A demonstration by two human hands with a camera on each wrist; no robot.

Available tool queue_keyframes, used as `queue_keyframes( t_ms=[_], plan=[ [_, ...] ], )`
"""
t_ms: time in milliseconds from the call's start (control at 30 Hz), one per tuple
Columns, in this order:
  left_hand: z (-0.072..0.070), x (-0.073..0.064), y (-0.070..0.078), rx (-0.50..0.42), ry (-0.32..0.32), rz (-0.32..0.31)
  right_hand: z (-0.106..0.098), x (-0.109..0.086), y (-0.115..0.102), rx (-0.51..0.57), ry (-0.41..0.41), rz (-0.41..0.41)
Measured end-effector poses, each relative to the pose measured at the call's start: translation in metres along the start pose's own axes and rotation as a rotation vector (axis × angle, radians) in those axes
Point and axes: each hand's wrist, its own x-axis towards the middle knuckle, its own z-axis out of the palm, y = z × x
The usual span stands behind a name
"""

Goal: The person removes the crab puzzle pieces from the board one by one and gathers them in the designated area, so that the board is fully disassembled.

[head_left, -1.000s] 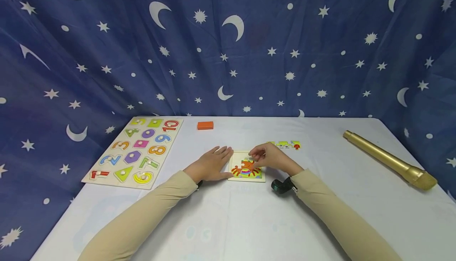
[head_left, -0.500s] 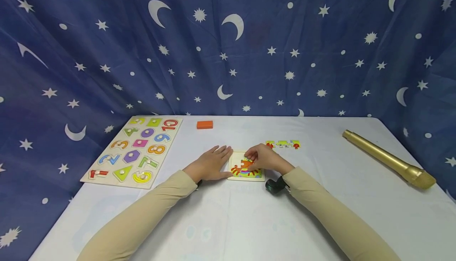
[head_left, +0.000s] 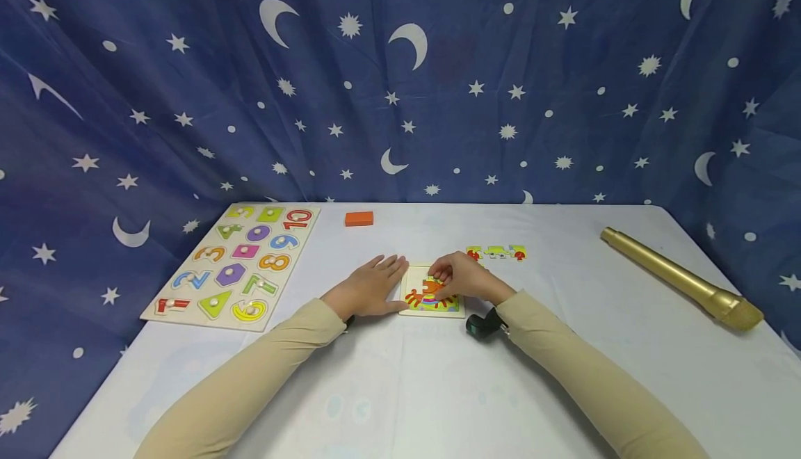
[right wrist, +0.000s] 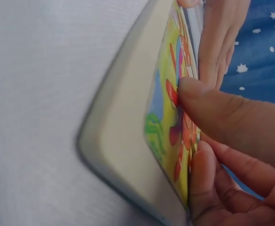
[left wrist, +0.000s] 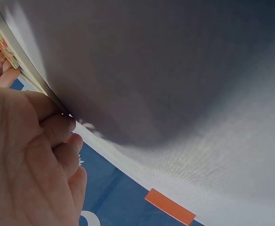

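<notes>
A small wooden puzzle board [head_left: 414,275], its picture a bright orange crab [right wrist: 172,101] on yellow, lies flat at mid-table. Along its left edge my left hand [head_left: 370,288] rests with fingers extended and thumb spread toward the near corner. My right hand [head_left: 464,278] is over the board's right half, thumb and curled fingers pinching a puzzle piece [head_left: 433,284] at the orange part of the picture. In the right wrist view the thumb lies right on the picture; the fingers hide much of the piece. The upper left of the board shows bare wood.
Several loose puzzle pieces [head_left: 496,252] lie in a row behind my right hand. A number-and-shape peg board [head_left: 206,293] is at left, an orange block [head_left: 359,219] at the back, and a gold microphone-shaped object [head_left: 678,275] at right. A blue starry curtain [head_left: 400,97] hangs behind the table.
My right hand has shifted slightly left over the board, uncovering more of the loose row, then stayed nearly still. The left hand keeps its place at the board's edge.
</notes>
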Motion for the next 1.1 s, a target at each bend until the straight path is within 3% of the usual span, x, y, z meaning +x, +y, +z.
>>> queue_keyframes(
  t_ms=[367, 867, 1100],
  plan=[
    [-0.0005, 0.0004, 0.0003, -0.009, 0.008, 0.003, -0.0010, -0.0016, 0.0022, 0.087, 0.010, -0.034],
    [0.0036, 0.0023, -0.0006, 0.002, 0.003, -0.001, -0.0009, 0.0000, 0.0035, 0.066, 0.019, 0.016],
    [0.0039, 0.0022, -0.0005, 0.000, 0.003, -0.002, -0.0004, 0.0013, 0.0061, 0.105, 0.043, 0.036]
  ],
)
